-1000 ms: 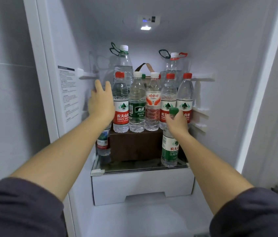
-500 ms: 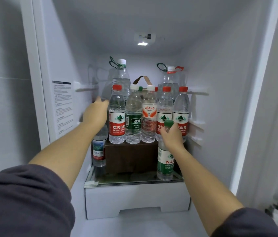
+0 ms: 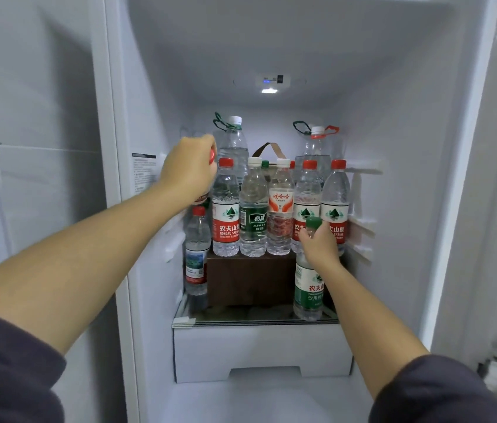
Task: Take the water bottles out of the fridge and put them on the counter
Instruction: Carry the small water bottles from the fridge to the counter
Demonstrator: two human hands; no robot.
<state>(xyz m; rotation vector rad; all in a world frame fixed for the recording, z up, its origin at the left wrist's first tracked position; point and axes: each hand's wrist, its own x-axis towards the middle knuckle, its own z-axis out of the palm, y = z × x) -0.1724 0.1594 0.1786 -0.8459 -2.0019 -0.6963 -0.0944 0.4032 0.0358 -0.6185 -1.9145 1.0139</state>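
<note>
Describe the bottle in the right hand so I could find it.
In the open fridge, find the brown box on the glass shelf. Right of it, on the shelf itself, stands the bottle, its neck in the right hand. Its green cap and green label set it apart from the red-capped neighbours.

In the open fridge, a row of bottles is standing upright and touching on a brown box, with red and white caps. Two bigger bottles with loop handles are standing behind. A small bottle is standing at the lower left. The left hand is gripping a red-capped bottle at the row's left end. The right hand is gripping the neck of a green-capped bottle, upright at the lower right.
</note>
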